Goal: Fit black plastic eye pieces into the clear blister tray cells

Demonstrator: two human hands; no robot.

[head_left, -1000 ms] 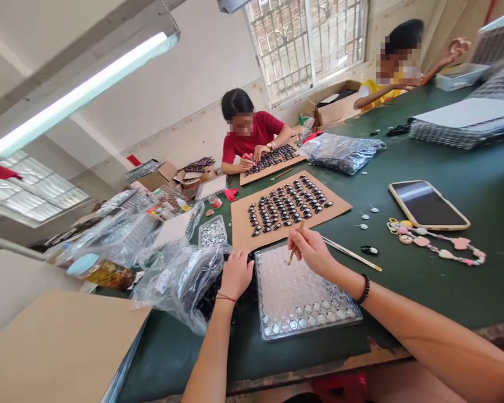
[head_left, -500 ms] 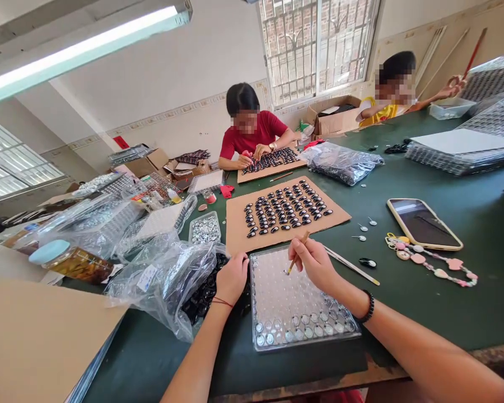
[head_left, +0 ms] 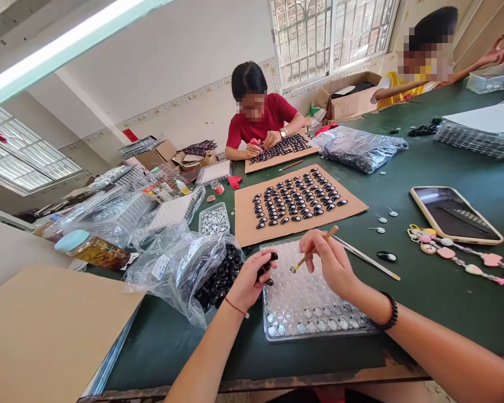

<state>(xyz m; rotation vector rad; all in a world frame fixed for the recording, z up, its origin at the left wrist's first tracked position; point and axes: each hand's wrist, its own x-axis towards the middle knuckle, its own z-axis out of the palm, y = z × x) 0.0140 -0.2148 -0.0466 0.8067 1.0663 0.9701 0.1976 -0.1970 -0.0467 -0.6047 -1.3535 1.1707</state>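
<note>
My left hand (head_left: 252, 280) is closed around a few small glossy black pieces (head_left: 271, 258), held left of and above the clear plastic tray (head_left: 273, 336). Between the fingers and thumb of my right hand (head_left: 327, 254) is a slim wooden stick (head_left: 308, 257); its yellow-banded end carries something small and silvery-grey. That tip hovers over the tray, close to my left hand. Round silver discs (head_left: 320, 324) fill part of the tray's near rows. Beyond the tray, a brown cardboard sheet (head_left: 247, 235) bears rows of black pieces with pale oval spots.
An open plastic bag (head_left: 168, 280) of black pieces lies left of the tray. Behind it stands a box of silver discs (head_left: 214, 219). To the right are a white stick (head_left: 369, 258), a phone (head_left: 457, 215) and a bead strap (head_left: 445, 253). A co-worker in red (head_left: 260, 120) sits opposite.
My left hand has come up from beside the tray's left edge and now has black pieces in its fingers. My right hand still holds the wooden stick over the tray. The view has shifted.
</note>
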